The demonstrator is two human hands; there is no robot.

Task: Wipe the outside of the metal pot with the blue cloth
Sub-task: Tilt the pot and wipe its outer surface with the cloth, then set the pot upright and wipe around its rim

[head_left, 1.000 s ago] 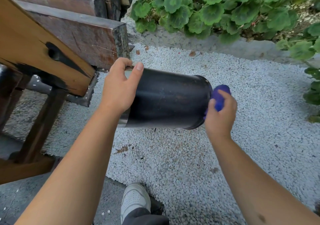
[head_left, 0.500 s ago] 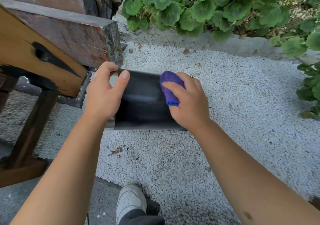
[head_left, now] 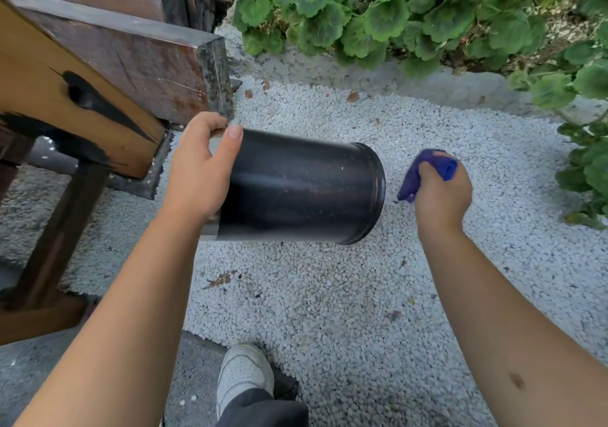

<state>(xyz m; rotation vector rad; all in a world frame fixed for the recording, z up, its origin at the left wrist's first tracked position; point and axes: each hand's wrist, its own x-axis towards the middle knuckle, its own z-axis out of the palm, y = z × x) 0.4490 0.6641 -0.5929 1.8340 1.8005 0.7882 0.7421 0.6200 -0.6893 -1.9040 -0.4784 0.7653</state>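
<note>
A dark cylindrical metal pot (head_left: 302, 186) is held on its side in the air above white gravel, its base end pointing right. My left hand (head_left: 200, 170) grips the pot's rim at its left end, thumb on top. My right hand (head_left: 441, 193) is a short way to the right of the pot's base, clear of it, fingers closed around a bunched blue cloth (head_left: 427, 170). The pot's open mouth is hidden behind my left hand.
White gravel (head_left: 329, 295) covers the ground. Wooden beams and a bench-like frame (head_left: 98, 74) stand at the left, close to my left hand. Green leafy plants (head_left: 411, 9) line the back and right. My white shoe (head_left: 243, 374) rests on a grey paving edge below.
My right hand with the cloth has slid off the pot's side to the right, past its base, and now sits clear of it. My left hand still holds the pot.
</note>
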